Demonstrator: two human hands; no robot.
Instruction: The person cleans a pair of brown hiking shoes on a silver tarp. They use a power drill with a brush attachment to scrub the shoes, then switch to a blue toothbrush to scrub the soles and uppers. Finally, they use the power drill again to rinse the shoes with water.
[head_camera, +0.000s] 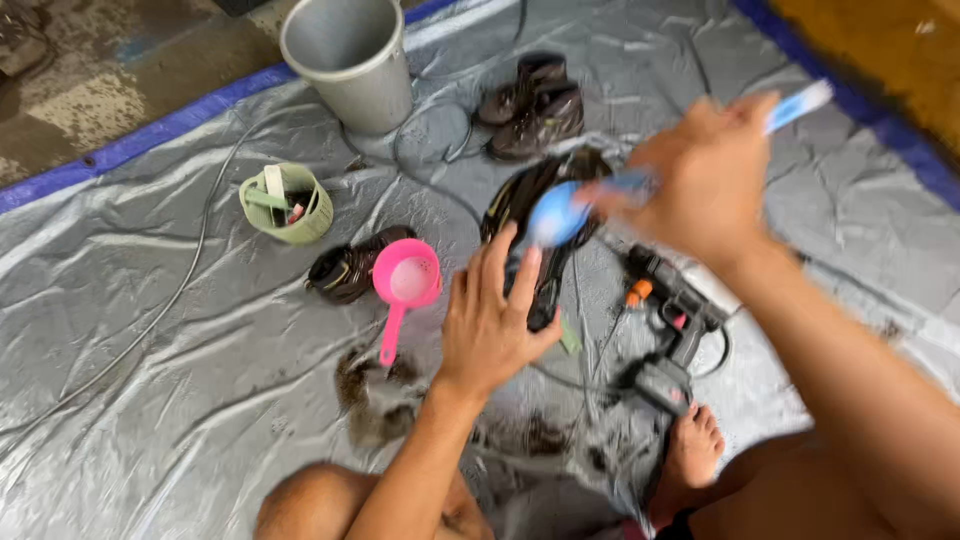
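My right hand (705, 180) is raised and blurred, gripping a blue and white brush (560, 212) by its handle; the round blue head points left. My left hand (492, 318) hovers just below it with fingers spread, over a long black shoe or sole (525, 195) lying on the grey plastic sheet (150, 330). It holds nothing that I can see. A pink ladle (405, 280) with water rests beside a muddy brown shoe (345, 270), left of my left hand.
A grey bucket (350, 60) stands at the back, a pair of dark boots (530, 105) to its right. A green basket (287, 203) with tools sits on the left. A pressure-washer gun (670, 320) with hoses lies near my bare foot (692, 450). Mud patches (375, 400) lie before my knee.
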